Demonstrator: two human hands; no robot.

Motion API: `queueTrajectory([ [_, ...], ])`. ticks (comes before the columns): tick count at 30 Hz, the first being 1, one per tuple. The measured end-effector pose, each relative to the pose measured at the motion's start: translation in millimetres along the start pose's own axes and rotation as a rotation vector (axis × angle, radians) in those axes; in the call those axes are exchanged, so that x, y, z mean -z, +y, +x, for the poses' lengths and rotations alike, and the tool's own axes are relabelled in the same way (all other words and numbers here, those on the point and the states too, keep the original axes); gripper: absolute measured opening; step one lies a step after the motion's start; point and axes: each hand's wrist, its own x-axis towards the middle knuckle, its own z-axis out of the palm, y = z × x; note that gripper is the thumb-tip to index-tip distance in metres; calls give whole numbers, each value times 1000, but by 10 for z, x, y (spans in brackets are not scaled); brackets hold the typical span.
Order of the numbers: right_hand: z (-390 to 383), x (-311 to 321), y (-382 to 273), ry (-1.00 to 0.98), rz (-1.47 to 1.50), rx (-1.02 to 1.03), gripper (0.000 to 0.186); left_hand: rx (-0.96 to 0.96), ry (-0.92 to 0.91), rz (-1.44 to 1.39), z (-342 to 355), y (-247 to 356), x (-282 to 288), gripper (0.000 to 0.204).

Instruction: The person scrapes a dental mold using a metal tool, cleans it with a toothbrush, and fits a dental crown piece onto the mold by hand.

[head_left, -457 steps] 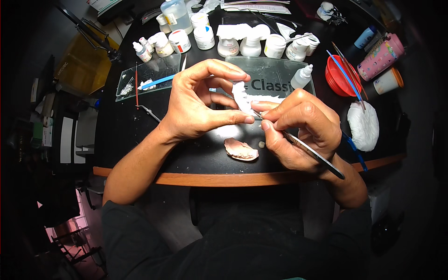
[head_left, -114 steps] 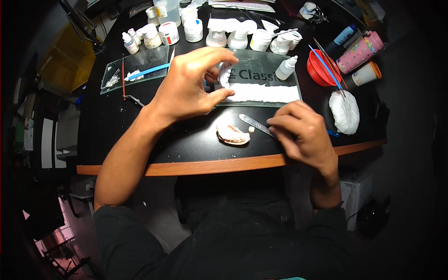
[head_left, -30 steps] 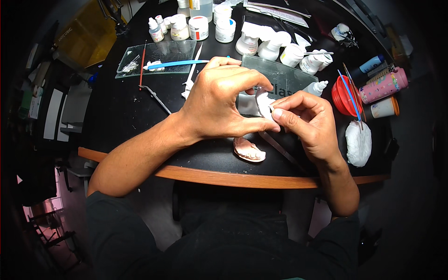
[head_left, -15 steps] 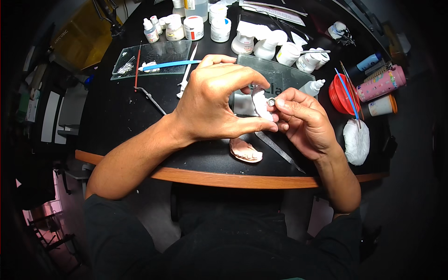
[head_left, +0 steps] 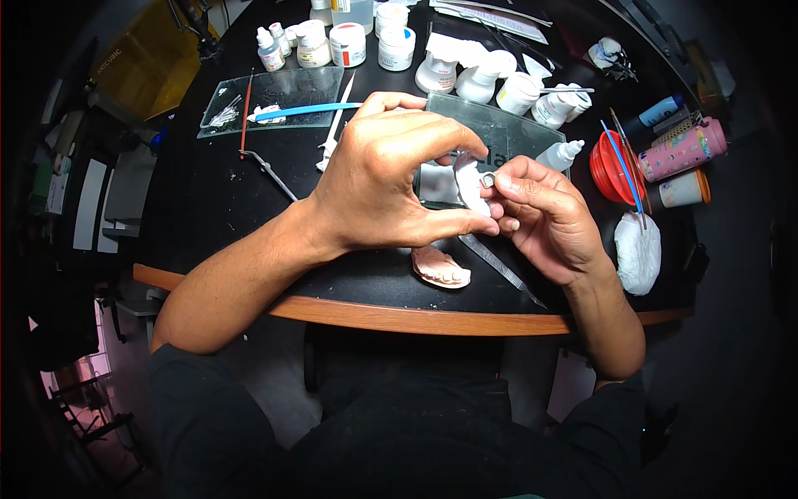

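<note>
Nearest you, the wooden table edge point(head_left: 399, 314) curves across the lower middle of the frame, bounding the black tabletop point(head_left: 216, 208). Just inside that edge, at centre, lies a pink denture base point(head_left: 440, 268), with a slim metal instrument point(head_left: 499, 268) lying diagonally beside it to the right, just beside your right palm; whether it is gripped cannot be told.

Above these, at centre frame, your left hand point(head_left: 378, 187) arches over the table, thumb and forefinger pinched on a small white dental cast piece point(head_left: 470, 183). Your right hand point(head_left: 544, 216) meets it from the right, its fingertips closed on the same piece. Both hands are lifted off the tabletop.

Open black surface lies to the left of your left forearm, up to the left rim. To the right, a crumpled white cloth point(head_left: 638, 252) sits near the edge.

Further back, at right, a red bowl point(head_left: 611, 166) holds a blue-handled brush point(head_left: 623, 170); beside it stand a pink patterned tumbler point(head_left: 682, 150) and a white cup point(head_left: 682, 190).

Behind the hands lies a clear glass slab point(head_left: 507, 133). In the upper left a second glass slab point(head_left: 283, 96) carries a light-blue spatula point(head_left: 307, 110).

Farthest, along the upper middle, stand white jars point(head_left: 397, 46) and small dropper bottles point(head_left: 270, 51); their contents cannot be seen.
</note>
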Motion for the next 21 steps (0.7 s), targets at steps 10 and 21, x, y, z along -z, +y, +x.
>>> queueTrajectory([
  [10,-30,-24,2,27,35,-14,9,-5,-52,-47,11,-16,-10,57],
  [21,-50,-24,-18,24,69,21,10,-3,-134,-118,5,-20,-16,62],
])
